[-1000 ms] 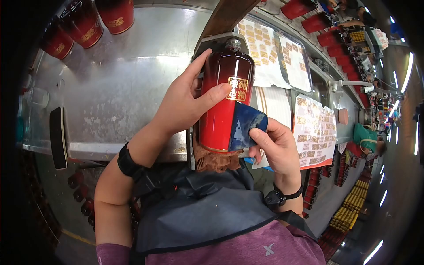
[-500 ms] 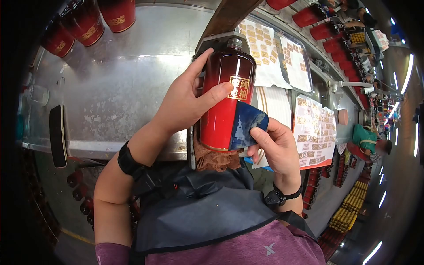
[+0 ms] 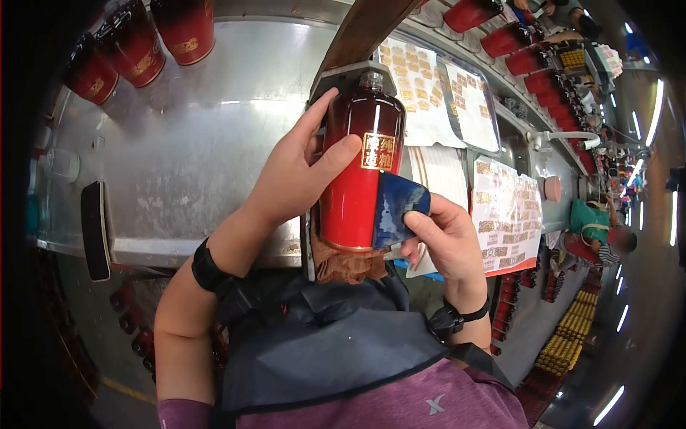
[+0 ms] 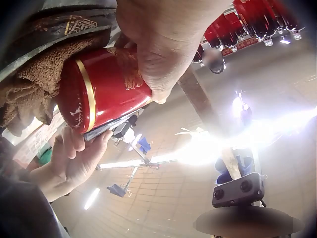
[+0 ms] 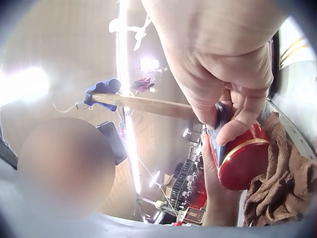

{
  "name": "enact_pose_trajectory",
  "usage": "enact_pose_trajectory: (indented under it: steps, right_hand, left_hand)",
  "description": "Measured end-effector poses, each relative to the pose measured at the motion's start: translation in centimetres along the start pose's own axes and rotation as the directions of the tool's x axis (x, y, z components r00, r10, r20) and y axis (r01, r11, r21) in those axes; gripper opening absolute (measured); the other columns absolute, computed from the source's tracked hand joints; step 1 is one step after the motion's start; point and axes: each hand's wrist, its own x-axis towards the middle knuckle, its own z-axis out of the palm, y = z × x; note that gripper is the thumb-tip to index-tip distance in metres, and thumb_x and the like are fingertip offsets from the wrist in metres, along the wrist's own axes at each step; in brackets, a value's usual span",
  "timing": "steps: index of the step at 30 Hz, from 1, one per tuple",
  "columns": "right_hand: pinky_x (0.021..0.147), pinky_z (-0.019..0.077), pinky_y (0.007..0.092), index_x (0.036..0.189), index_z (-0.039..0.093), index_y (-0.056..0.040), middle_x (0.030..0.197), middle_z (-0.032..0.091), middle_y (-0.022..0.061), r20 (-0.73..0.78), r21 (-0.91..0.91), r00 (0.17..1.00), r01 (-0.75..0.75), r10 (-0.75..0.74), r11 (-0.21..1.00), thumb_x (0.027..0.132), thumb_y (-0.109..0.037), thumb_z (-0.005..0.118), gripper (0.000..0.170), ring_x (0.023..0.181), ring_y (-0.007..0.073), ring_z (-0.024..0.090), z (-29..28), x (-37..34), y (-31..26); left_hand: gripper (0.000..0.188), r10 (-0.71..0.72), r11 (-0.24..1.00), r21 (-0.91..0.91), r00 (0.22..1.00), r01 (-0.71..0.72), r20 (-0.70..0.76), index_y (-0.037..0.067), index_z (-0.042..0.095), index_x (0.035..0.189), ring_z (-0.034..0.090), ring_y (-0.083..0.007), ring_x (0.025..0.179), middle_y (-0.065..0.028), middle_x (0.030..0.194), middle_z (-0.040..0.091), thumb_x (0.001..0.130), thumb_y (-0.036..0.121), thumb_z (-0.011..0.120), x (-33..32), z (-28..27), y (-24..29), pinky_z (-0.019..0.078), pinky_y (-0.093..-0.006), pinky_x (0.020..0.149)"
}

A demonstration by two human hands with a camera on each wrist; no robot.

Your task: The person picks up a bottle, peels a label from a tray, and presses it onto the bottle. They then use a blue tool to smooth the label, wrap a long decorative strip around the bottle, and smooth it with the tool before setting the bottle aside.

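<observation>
A glossy bottle, dark at the neck and red below, lies on its back with its gold-lettered square label facing up. My left hand grips its side, thumb on the front beside the label. Between thumb and fingers, my right hand pinches a dark blue flexible piece, which lies flat against the bottle's lower right side. The right wrist view has the hand pinching that piece close to the gold-rimmed base. Under the base is a brown cloth.
Sheets of gold stickers lie beyond the bottle, with another printed sheet at the right. Several red bottles stand at the far left of the metal table. A dark flat object lies near its left edge.
My left thumb has slid slightly left, off the label's edge. The bottle appears a little lower and further left in the head view; both grips stay.
</observation>
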Motion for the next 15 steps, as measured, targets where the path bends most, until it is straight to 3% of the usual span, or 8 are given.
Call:
enact_pose_trajectory:
  steps: [4,8,10,11,13,14,15]
  right_hand:
    - [0.055,0.0490,0.0182,0.113,0.062,0.0001,0.084,0.068,0.0017,-0.015,-0.008,0.988,0.151,-0.151,0.989,0.088,-0.004,0.073,0.027,0.062,0.0060,0.062,-1.9,1.0,-1.6]
    - [0.069,0.0480,0.0213,0.111,0.065,0.0002,0.087,0.065,0.0002,-0.011,-0.134,0.967,0.252,-0.255,0.958,0.089,-0.006,0.072,0.024,0.078,0.0055,0.060,-1.6,2.0,-3.8]
    - [0.073,0.0465,0.0241,0.106,0.068,0.0007,0.088,0.063,0.0004,0.142,-0.355,0.925,0.381,-0.354,0.854,0.089,-0.009,0.072,0.020,0.082,0.0071,0.058,-1.8,3.3,-4.5]
    - [0.073,0.0465,0.0241,0.106,0.068,0.0007,0.088,0.063,0.0004,0.141,-0.353,0.921,0.389,-0.363,0.851,0.089,-0.009,0.072,0.020,0.082,0.0071,0.058,-1.9,4.0,-4.9]
    - [0.072,0.0470,0.0254,0.101,0.069,0.0014,0.087,0.062,0.0015,0.123,-0.528,0.905,0.407,-0.406,0.746,0.088,-0.012,0.072,0.019,0.079,0.0086,0.058,-2.5,5.6,-6.0]
    - [0.069,0.0473,0.0259,0.101,0.070,-0.0005,0.085,0.062,0.0037,0.007,-0.606,0.882,0.378,-0.471,0.700,0.087,-0.014,0.073,0.020,0.076,0.0101,0.058,-2.9,6.4,-6.7]
    - [0.067,0.0474,0.0273,0.100,0.071,-0.0016,0.080,0.062,0.0052,-0.002,-0.776,0.775,0.397,-0.632,0.490,0.085,-0.014,0.074,0.020,0.073,0.0135,0.059,-3.2,7.0,-7.9]
  left_hand:
    - [0.079,0.002,0.999,0.045,0.999,-0.005,0.053,-0.004,0.019,0.154,0.058,-0.0192,0.114,-0.0187,0.133,0.054,0.096,0.026,0.065,-0.2,-0.4,0.2,0.0482,-0.0314,0.097]
    - [0.077,-0.015,1.000,-0.001,0.994,0.015,0.109,-0.002,0.015,0.155,0.055,-0.0196,0.119,-0.0189,0.139,0.049,0.098,0.021,0.060,-0.1,-0.7,0.8,0.0448,-0.0328,0.101]
    - [0.075,-0.033,0.999,-0.035,0.993,0.037,0.114,-0.001,0.014,0.156,0.055,-0.0197,0.120,-0.0188,0.140,0.048,0.099,0.020,0.059,0.0,-0.6,0.7,0.0439,-0.0330,0.103]
    - [0.074,-0.022,0.999,-0.032,0.993,0.026,0.112,-0.001,0.014,0.156,0.054,-0.0197,0.121,-0.0185,0.140,0.048,0.099,0.019,0.058,0.0,-0.6,0.4,0.0434,-0.0328,0.103]
    - [0.073,-0.008,1.000,-0.019,0.993,0.011,0.120,-0.002,0.014,0.156,0.054,-0.0197,0.121,-0.0183,0.140,0.048,0.100,0.017,0.057,0.0,-0.5,0.6,0.0428,-0.0326,0.104]
    - [0.072,-0.032,0.999,-0.021,0.993,0.035,0.111,-0.002,0.014,0.155,0.054,-0.0194,0.121,-0.0182,0.140,0.048,0.100,0.017,0.056,-0.1,-0.4,0.8,0.0430,-0.0323,0.103]
    - [0.072,-0.058,0.998,-0.020,0.993,0.060,0.101,-0.002,0.014,0.155,0.054,-0.0190,0.122,-0.0182,0.140,0.048,0.100,0.017,0.056,-0.1,-0.3,1.0,0.0432,-0.0320,0.103]
